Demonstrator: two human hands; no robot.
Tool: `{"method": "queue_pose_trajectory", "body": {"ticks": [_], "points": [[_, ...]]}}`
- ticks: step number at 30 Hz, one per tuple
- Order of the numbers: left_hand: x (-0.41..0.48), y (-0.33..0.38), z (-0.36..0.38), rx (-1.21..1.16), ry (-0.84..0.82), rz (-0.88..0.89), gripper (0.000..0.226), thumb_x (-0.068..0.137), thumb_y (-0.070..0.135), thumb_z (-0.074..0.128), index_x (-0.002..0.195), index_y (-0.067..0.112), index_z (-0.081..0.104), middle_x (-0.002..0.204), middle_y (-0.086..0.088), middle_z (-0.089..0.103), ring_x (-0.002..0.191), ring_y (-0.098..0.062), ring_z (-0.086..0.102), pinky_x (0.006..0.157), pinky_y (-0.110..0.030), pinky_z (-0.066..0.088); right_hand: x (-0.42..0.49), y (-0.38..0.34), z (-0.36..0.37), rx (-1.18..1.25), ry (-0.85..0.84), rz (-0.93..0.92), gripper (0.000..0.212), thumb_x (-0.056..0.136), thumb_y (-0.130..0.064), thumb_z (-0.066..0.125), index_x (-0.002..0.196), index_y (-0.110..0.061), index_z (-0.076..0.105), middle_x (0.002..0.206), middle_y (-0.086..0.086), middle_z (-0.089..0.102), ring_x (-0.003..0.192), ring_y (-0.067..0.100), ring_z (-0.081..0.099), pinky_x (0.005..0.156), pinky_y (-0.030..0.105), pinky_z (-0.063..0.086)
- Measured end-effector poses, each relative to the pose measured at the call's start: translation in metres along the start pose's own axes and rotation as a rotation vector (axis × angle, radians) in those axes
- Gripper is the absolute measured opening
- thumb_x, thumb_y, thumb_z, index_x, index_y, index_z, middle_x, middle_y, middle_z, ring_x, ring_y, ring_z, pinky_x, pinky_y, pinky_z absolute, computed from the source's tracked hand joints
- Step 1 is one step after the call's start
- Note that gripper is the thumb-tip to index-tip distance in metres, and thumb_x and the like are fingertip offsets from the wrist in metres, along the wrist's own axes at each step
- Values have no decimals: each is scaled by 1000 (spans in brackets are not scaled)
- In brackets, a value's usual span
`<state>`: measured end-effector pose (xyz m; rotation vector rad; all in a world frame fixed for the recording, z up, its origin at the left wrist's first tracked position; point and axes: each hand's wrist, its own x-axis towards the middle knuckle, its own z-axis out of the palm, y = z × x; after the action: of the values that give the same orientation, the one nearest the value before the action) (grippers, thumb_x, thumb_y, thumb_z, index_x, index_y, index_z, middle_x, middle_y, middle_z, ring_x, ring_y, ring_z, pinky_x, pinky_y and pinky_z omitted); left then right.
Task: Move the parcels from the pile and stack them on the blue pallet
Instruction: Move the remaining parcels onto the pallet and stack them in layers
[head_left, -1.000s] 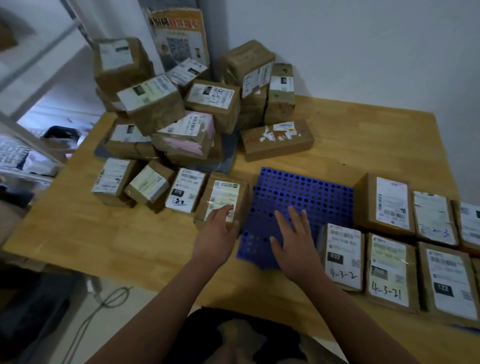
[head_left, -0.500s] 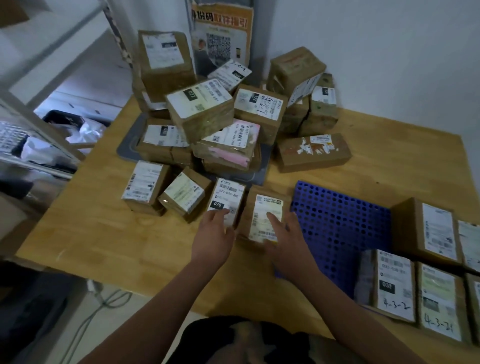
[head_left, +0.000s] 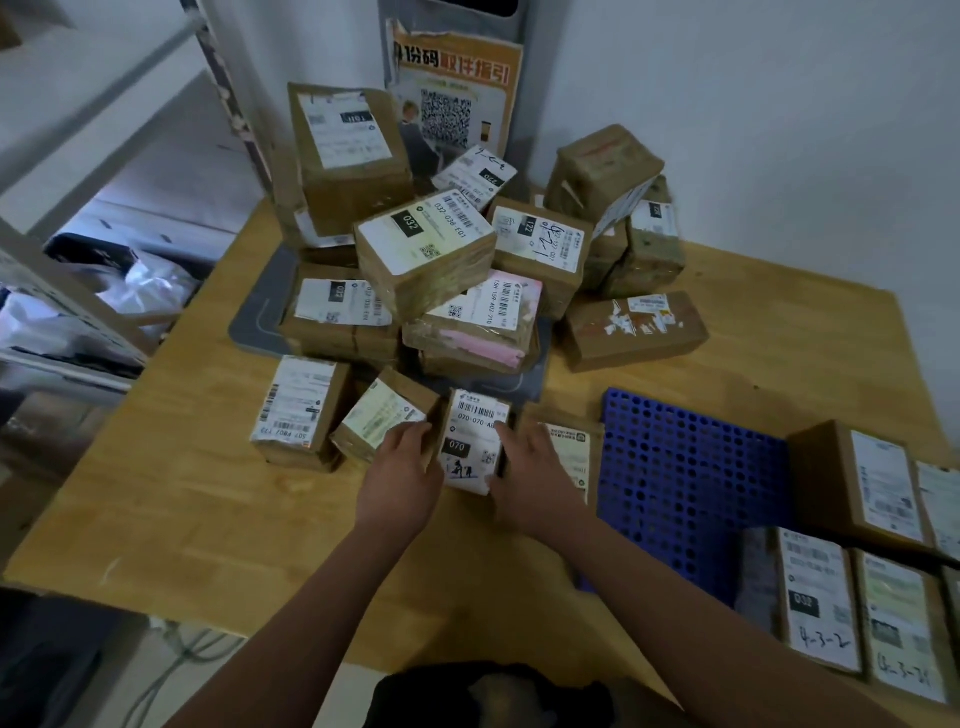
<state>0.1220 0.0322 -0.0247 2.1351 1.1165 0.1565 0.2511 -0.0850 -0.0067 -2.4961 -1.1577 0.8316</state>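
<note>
A pile of brown cardboard parcels (head_left: 426, 260) with white labels fills the back left of the wooden table (head_left: 182, 519). At its front edge stands a small parcel labelled 070 (head_left: 470, 441). My left hand (head_left: 400, 478) presses its left side and my right hand (head_left: 535, 478) its right side, so both hands clasp it. Another parcel (head_left: 571, 452) lies just right of it, partly under my right hand. The blue perforated pallet (head_left: 685, 478) lies to the right, with several labelled parcels (head_left: 857, 488) laid flat on its right part.
A long flat parcel (head_left: 636, 330) lies behind the pallet. A grey tray (head_left: 260, 312) sits under the pile. A poster with a QR code (head_left: 457, 98) leans on the wall. Metal shelving (head_left: 62, 291) stands off the table's left edge.
Both hands moved left from the pallet's edge and the neighbouring parcel to the 070 parcel, and now clasp it from both sides. The camera has come closer and turned left.
</note>
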Motion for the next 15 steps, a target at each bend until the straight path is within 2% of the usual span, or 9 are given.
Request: {"method": "queue_pose_trajectory", "body": {"ticks": [3,6,9,12,15], "points": [[6,-2,-7,0,-7,35,46,91,17,57,136,17,49,139,-4,47,120,-25,50,88,-38,49,8,-7,1,55,-20,8,71,95,-31,56,154,-19,18,162,6,-1,147,25,17,113,42,34],[12,-14,-10,272,113,214,41,86,13,60,127,14,58,135,-10,54,128,-33,46,105,-50,39,14,-13,6,114,-36,32,71,93,-31,58,153,-22,20,162,4,3,144,27,28,110,46,38],[20,-27,-8,456,130,273,43,87,21,62,129,18,57,142,-12,48,141,-37,32,114,-57,20,17,-19,12,120,-66,73,74,94,-33,58,154,-25,16,163,5,-1,147,29,20,115,47,31],[23,-34,-2,507,44,277,48,85,26,65,131,17,56,143,-14,47,141,-39,30,113,-60,23,18,-24,14,87,-87,83,74,96,-33,56,155,-24,12,163,8,-4,150,28,3,118,44,21],[20,-40,7,545,12,266,54,82,26,71,133,15,57,143,-18,46,139,-43,33,110,-63,27,20,-26,16,81,-86,93,75,96,-35,56,155,-22,11,163,10,-4,150,28,-4,120,46,17]]}}
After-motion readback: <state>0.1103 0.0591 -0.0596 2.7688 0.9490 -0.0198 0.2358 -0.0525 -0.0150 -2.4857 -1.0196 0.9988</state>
